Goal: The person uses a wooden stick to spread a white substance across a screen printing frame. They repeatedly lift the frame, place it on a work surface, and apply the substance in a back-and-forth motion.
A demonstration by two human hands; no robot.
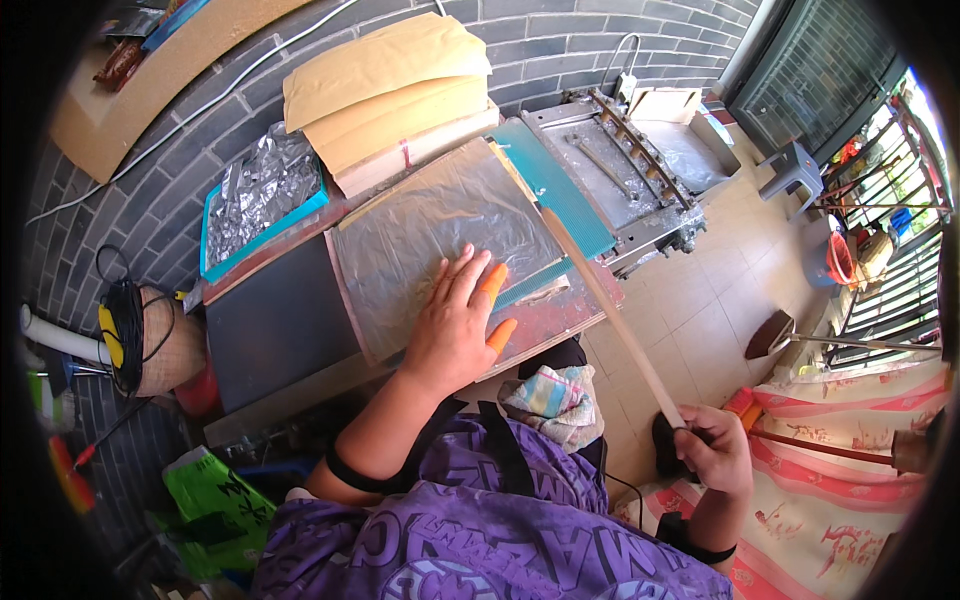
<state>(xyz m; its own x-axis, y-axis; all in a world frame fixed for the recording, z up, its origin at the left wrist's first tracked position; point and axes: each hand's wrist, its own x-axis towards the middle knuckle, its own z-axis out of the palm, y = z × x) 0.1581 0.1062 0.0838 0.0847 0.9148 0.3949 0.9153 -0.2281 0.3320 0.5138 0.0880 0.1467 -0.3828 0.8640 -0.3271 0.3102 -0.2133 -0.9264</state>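
Observation:
My left hand lies flat, palm down, on a wrinkled, translucent film or foil sheet on the workbench. Orange finger cots cover its thumb and one finger. In my right hand, off the bench at the right, is the lower end of a long, thin wooden stick. The stick's far end rests at or just above the sheet's right edge. A ribbed teal mat shows beneath and beyond the sheet. On my lap lies a checked cloth.
A teal tray of crumpled silver foil stands back left, beside stacked brown paper. A metal frame machine adjoins the bench at the right. Further right are a grey stool and a broom. A dark panel covers the bench's left part.

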